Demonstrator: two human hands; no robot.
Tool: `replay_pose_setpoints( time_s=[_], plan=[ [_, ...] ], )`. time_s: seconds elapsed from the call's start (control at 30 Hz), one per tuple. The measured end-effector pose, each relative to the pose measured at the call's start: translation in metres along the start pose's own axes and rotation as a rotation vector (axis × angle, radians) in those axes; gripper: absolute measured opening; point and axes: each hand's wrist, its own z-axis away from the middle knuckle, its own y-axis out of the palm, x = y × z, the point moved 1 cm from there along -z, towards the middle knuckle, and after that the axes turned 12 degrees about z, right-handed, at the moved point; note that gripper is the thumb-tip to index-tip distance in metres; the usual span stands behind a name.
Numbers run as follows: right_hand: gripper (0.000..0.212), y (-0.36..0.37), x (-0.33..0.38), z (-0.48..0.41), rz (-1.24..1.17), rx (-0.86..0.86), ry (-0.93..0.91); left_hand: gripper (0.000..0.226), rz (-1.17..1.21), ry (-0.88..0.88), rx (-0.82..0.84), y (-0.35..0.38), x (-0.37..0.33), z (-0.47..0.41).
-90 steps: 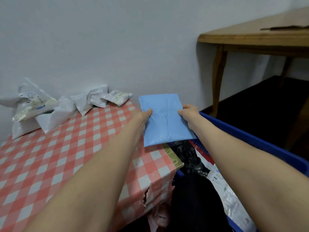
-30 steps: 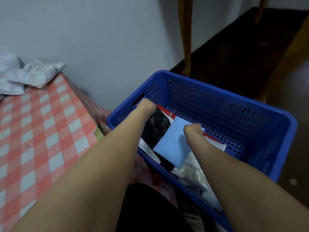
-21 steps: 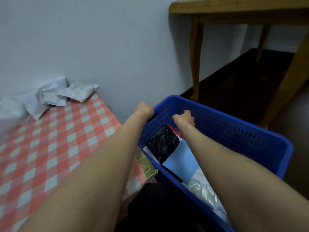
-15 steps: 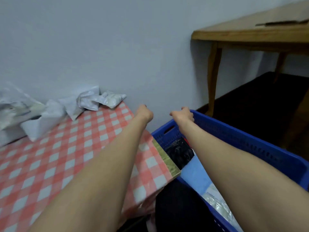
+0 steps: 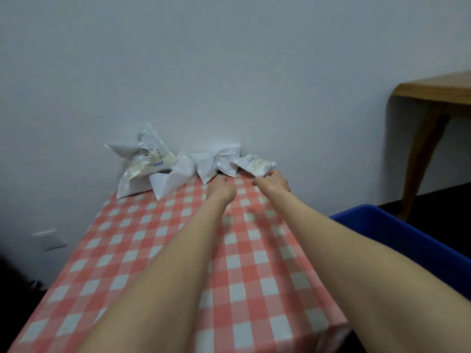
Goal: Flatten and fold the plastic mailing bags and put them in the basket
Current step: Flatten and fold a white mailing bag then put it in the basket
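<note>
Bench [image 5: 153,250], check cloth, bare along its near part. One basket [image 5: 397,233] sat just off the bench's right edge. Only its rim showed; the contents were hidden.

A second earlier both hands were down in the basket, where the folded blue bag lay. They had since gone to the far end of the bench. Judged: that bag was done and the next was being fetched.

Left hand [image 5: 221,191] was empty, fingers loosely bent, just short of the bags [image 5: 173,174]. Right hand [image 5: 274,182] touched the rightmost bag [image 5: 257,165]; whether it had gripped, I could not tell.

The bags were heaped against the wall, crumpled, none flattened. Five counted, perhaps six, since the left ones overlapped.
</note>
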Motion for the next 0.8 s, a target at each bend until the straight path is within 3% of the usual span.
replay_pose_setpoints(
  time_s=[0.27,0.47,0.53,0.6,0.63,0.8],
  plan=[
    [0.068,0.069,0.058,-0.028,-0.054,0.142,-0.100,0.030,-0.068,-0.074,-0.141,-0.054,0.029,-0.060],
    [0.063,0.119,0.108,-0.049,-0.100,0.232,-0.202,0.045,-0.074,-0.131,-0.295,-0.101,0.043,-0.107],
    [0.049,0.135,0.123,-0.057,-0.129,0.269,-0.232,0.045,-0.067,-0.137,-0.379,-0.115,0.047,-0.124],
    [0.014,0.151,0.139,-0.064,-0.154,0.319,-0.233,0.049,-0.067,-0.161,-0.450,-0.130,0.052,-0.138],
    [0.010,0.159,0.146,-0.067,-0.169,0.342,-0.224,0.050,-0.073,-0.178,-0.491,-0.137,0.056,-0.145],
    [0.049,0.195,0.175,-0.087,-0.250,0.473,-0.181,0.055,-0.084,-0.241,-0.605,-0.170,0.077,-0.180]
  ],
)
